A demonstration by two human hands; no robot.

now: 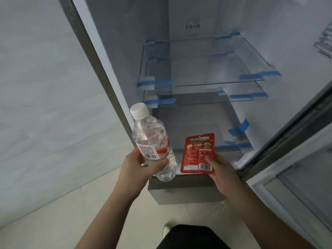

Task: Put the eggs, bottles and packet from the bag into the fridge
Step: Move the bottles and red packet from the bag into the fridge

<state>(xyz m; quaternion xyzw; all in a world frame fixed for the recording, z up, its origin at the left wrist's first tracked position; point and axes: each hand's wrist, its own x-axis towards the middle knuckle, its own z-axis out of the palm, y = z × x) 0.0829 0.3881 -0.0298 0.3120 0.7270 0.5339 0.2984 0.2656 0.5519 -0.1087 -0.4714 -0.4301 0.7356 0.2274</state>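
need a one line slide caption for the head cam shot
Left hand grips a water bottle, right hand holds a red packet before the open fridge.

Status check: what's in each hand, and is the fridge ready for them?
Left hand grips water bottle. Right hand pinches red packet. Fridge door open, glass shelves bare; nothing blocking.

Fridge door (pixel 296 186) cut off by right edge. Sticker (pixel 324 42) on right inner wall cropped, text blurred. Print on packet (pixel 198 153) and bottle (pixel 152 142) label too small to read. Back-wall label (pixel 192 26) illegible.
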